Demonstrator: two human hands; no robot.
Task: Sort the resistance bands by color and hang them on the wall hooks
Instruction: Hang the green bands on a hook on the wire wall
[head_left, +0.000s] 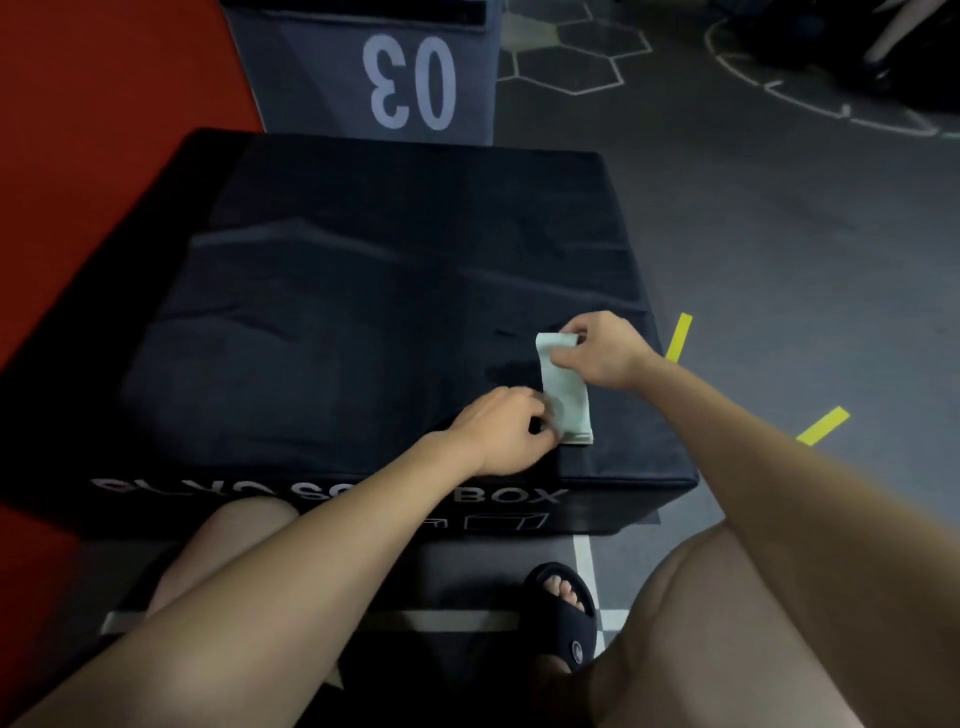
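On black foam box (363, 291) | right hand (602, 353) pinches pale green band (566, 395) top | left hand (504, 431) pinches stack's lower edge | lift only top band, pin rest.

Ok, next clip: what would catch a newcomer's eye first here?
The pale green band stands out on the black box, near its front right corner, with the left hand and right hand both pinching it. Behind the box, a grey block shows a big white "03".
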